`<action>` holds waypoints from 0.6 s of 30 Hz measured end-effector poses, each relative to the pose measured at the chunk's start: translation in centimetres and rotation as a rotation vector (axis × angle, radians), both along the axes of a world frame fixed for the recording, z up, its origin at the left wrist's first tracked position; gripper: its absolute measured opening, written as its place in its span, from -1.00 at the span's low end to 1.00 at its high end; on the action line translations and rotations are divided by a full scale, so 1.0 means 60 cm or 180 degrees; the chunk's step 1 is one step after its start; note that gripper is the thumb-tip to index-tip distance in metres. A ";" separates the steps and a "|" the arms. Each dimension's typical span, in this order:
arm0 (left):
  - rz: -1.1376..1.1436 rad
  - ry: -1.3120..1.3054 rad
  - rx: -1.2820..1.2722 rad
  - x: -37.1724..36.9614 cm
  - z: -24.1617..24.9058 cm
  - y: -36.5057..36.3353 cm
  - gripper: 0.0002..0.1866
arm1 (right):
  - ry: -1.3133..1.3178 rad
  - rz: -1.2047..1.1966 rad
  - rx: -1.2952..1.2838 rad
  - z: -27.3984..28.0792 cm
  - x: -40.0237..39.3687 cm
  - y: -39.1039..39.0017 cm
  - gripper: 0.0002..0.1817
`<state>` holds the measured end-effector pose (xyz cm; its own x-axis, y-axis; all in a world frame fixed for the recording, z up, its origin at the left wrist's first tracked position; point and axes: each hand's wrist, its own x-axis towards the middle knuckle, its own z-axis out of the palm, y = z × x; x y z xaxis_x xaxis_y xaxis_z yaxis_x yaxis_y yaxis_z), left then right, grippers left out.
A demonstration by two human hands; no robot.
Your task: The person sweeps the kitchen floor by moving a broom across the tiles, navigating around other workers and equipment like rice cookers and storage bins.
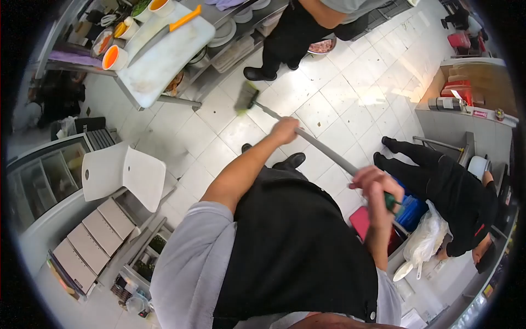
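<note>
A broom with a long grey handle [331,156] runs slantwise across my front. Partway down the handle, my left hand [285,130] is wrapped round it, arm stretched forward. My right hand [377,189] grips near the top end, where a green cap [390,202] shows; the fingers are slightly smeared by motion. The green broom head [248,100] with yellow-green bristles is low over the white tiled floor [219,112], ahead of my shoes. Small dark bits of debris [319,124] lie on the tiles to the right of the handle.
A worker in dark trousers [282,38] stands ahead near a bowl of meat [321,46]. Another person in black [438,175] is at the right. A cutting board [189,44] with an orange-handled knife [185,18] overhangs at the upper left. A white chair [143,175] stands left.
</note>
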<state>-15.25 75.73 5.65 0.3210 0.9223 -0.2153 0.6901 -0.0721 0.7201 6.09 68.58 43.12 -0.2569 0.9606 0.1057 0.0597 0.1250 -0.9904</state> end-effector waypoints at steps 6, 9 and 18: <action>-0.0680 0.0154 0.0344 0.057 0.168 0.011 -0.73 | 0.0814 0.0379 0.0871 0.108 0.150 0.017 -0.60; 0.0122 0.0576 0.0298 0.001 0.131 0.045 -0.71 | 0.0527 0.0371 0.0412 0.023 0.141 0.038 -0.68; -0.0040 0.0965 -0.0467 -0.033 -0.042 0.081 -0.73 | 0.0326 0.0178 -0.0479 -0.108 0.087 0.097 -0.72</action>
<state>-17.22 80.56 3.12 0.2333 0.8707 -0.4329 0.8741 0.0072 0.4856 11.29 74.39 36.65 -0.3057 0.9521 -0.0098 -0.0453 -0.0248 -0.9987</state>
